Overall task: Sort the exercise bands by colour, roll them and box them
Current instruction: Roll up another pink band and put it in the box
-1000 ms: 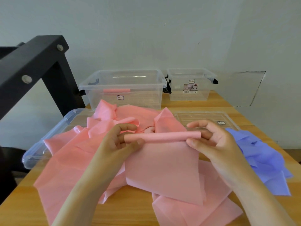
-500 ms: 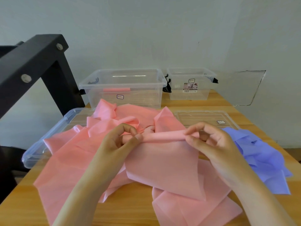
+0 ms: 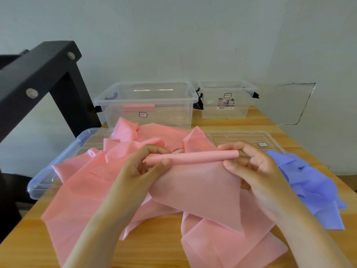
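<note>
Head view: my only camera here, looking down over a wooden table (image 3: 29, 246) toward a pale wall.
Left hand (image 3: 143, 167): I see it curled on the left end of the roll. The thumb is on the near side and the fingers are over the top, pinching it.
Right hand (image 3: 257, 167): it pinches the right end of the roll, thumb tip near, index finger laid over the far side.
Pink band (image 3: 193, 186): its top edge is wound into a thin tube, held level between the two hands above the pile. The unrolled part hangs toward me as a flat sheet.
Pink pile (image 3: 81, 182): loose pink bands heaped across the middle of the table, under both forearms.
Purple bands (image 3: 313, 186): a crumpled heap on the right, just beside the right hand. I cannot tell whether it touches the pink pile, because the arm covers that spot.
Large clear box (image 3: 146, 120): at the back behind the pile, open, with one rolled pink band (image 3: 138, 106) lying inside.
Small clear box (image 3: 226, 111): just right of the large one, by the wall.
Left lid (image 3: 58, 167): clear, partly under the pink pile.
Right lid (image 3: 241, 138): flat on the table behind the right hand.
Black frame (image 3: 38, 70): stands at the far left.
</note>
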`<state>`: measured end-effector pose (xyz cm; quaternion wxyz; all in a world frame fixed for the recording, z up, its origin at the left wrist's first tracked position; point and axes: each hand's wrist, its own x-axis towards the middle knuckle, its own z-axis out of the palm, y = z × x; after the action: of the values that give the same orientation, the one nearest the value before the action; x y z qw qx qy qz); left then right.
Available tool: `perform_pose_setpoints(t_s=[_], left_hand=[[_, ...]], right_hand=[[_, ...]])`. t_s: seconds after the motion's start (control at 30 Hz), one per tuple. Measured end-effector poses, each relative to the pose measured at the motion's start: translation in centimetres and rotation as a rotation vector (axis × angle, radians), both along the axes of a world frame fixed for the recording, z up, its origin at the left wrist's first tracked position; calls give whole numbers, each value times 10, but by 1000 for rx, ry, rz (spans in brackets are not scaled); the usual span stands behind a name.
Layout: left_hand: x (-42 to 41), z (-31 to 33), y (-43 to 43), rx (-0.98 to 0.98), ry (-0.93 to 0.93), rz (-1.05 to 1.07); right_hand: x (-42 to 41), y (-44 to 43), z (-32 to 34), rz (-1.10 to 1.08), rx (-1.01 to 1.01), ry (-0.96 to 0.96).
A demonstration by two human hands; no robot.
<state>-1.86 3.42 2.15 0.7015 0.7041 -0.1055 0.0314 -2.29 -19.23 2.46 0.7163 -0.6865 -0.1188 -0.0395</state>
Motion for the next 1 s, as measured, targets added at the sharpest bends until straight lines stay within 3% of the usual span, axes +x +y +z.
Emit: perform_pose_setpoints(t_s=[0.3, 0.73, 0.9, 1.0], left_hand=[[3, -4, -1, -8, 20, 44], [0, -7, -3, 14, 40, -63], [1, -7, -1, 6, 37, -39], [0, -8, -1, -10, 44, -53]], right_hand=[[0, 1, 0, -48, -22, -16], [2, 1, -2, -107, -42, -20], [0, 1, 1, 0, -35, 9], [2, 1, -2, -77, -95, -19]])
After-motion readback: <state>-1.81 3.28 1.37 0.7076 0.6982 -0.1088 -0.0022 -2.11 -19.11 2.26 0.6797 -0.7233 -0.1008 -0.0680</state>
